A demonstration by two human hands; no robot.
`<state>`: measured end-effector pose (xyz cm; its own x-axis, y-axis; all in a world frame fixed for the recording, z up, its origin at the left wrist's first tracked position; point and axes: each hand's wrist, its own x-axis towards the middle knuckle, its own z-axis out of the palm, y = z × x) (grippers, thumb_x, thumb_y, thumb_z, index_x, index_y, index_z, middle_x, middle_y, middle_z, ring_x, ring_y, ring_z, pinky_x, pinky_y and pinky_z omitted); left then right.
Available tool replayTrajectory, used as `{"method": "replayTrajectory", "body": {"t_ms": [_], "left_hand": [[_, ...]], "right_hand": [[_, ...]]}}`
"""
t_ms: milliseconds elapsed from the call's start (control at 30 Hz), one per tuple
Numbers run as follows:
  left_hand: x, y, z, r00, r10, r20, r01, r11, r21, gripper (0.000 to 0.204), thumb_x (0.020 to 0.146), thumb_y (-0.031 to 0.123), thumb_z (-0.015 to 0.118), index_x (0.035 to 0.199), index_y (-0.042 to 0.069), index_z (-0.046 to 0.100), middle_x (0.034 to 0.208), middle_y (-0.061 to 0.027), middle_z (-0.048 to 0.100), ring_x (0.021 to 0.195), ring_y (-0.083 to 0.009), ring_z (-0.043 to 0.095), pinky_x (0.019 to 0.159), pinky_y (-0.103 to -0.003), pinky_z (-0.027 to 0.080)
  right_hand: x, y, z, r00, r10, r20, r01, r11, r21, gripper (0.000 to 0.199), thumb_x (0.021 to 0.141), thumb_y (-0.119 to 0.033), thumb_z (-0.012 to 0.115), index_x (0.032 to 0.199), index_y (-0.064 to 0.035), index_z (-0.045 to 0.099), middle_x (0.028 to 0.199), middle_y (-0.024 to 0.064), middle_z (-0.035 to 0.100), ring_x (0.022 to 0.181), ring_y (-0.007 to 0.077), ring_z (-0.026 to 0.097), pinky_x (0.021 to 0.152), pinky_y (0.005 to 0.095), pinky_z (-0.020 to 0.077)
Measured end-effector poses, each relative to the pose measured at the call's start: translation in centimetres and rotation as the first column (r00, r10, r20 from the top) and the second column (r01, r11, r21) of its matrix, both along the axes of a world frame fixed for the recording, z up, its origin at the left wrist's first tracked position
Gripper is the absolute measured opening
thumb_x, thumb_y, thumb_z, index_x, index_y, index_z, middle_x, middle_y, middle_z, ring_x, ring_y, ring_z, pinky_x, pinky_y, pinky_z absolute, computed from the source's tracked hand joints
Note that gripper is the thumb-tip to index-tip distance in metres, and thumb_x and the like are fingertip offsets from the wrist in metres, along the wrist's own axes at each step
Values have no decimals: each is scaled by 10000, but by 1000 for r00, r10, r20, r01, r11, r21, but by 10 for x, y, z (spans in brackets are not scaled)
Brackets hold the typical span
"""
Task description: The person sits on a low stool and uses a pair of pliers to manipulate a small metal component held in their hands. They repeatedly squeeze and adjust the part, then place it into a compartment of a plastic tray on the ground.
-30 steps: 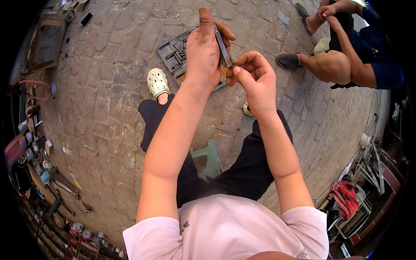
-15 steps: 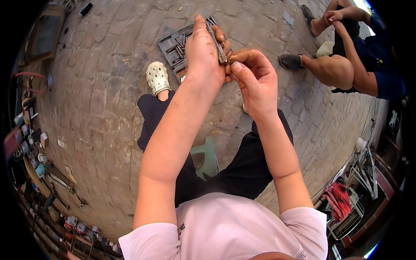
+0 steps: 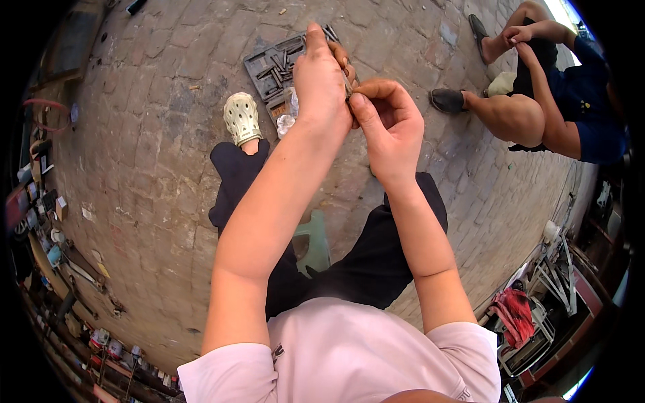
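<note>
Now both hands (image 3: 356, 101) pinch small tool (image 3: 347, 82) (metal).

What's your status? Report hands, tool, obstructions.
Left hand and right hand both gripping a small metal tool. Tool tray on the paving below. Nothing between hands.

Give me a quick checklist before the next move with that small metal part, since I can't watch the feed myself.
1. Left hand grips the thin metal piece: ok.
2. Right hand fingers pinch at the same piece: ok.
3. Piece's exact kind and state: cannot tell, mostly hidden.
4. Open tool case lies on the paving below the hands: ok.
5. Seated person apart from the hands: ok.
</note>
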<state>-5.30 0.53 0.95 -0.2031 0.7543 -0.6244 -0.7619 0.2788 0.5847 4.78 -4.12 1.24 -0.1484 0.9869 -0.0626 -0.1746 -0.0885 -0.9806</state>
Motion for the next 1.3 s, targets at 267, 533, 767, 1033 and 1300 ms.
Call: {"method": "replayTrajectory", "body": {"t_ms": [267,533,767,1033,1300], "left_hand": [[11,2,-2,996,2,-91,-4,1000,-24,474,1026,402,364,654,108,387,570,9,339,478,-120,316,427,-290,266],[23,2,-5,999,28,-28,-29,998,-54,476,1025,437,348,681,114,408,551,13,343,468,-116,327,384,-290,245],[9,0,-5,963,-93,255,106,994,-39,515,1016,496,354,729,84,469,580,-24,416,468,-148,394,364,-315,300],[10,3,2,980,-121,157,136,987,-90,482,1006,517,368,744,122,452,566,11,402,395,-116,299,310,-275,216],[10,-1,4,987,-135,82,141,987,-77,451,1006,506,376,742,144,430,560,17,398,380,-100,256,297,-263,180]], "right_hand": [[-5,-9,2,973,-174,155,167,984,56,105,914,-46,640,965,23,578,900,36,613,783,66,572,686,206,486],[1,-9,0,969,-204,142,207,978,-7,136,917,-67,641,987,28,573,922,55,614,798,74,583,703,216,491],[12,-1,6,947,-121,-297,46,968,-247,107,945,-80,591,1008,7,592,901,51,618,777,123,597,671,239,479],[8,-2,2,973,-108,-202,87,990,-109,101,938,-42,586,1031,-7,568,933,45,609,808,117,598,672,243,485],[9,0,3,997,-60,-51,58,998,-38,141,920,-35,622,1024,36,558,930,60,607,800,104,613,668,235,534]]}}
